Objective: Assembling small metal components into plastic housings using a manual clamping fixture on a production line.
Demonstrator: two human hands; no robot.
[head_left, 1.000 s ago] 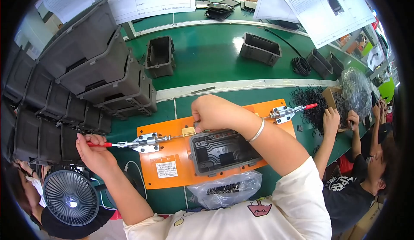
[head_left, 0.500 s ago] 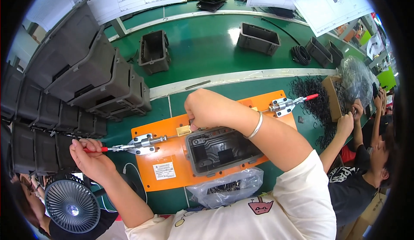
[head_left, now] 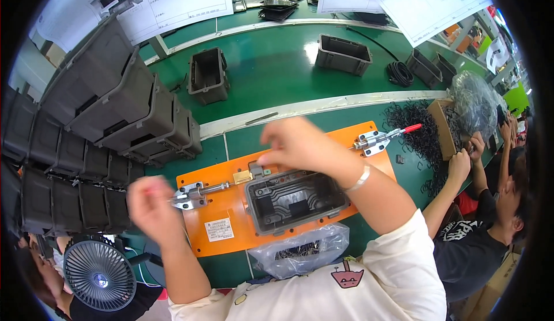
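An orange fixture board [head_left: 222,174] lies on the green bench with a grey plastic box [head_left: 271,226] set in it, its inside facing up. My left hand [head_left: 151,208], smeared by motion, is closed at the left toggle clamp [head_left: 193,195]; a bit of its red handle shows between the fingers. My right hand [head_left: 297,145] is above the box's far edge, thumb and forefinger apart. Its thumb is next to a small grey piece [head_left: 255,169], touching or just above it. A brass-coloured block [head_left: 242,177] sits between that piece and the clamp rod. The right toggle clamp [head_left: 378,142] has a red handle.
Stacked grey boxes [head_left: 124,116] stand at left, above a fan [head_left: 98,275]. A plastic bag of pins [head_left: 300,250] lies before the board. Black wire clips [head_left: 412,130] and a cardboard box [head_left: 443,128] are at right, near a co-worker's hands [head_left: 467,156]. More boxes [head_left: 344,61] stand behind.
My left hand has moved right, toward the clamp's base, with the red handle. My right hand has shifted right and its fingers have parted, uncovering the small grey piece.
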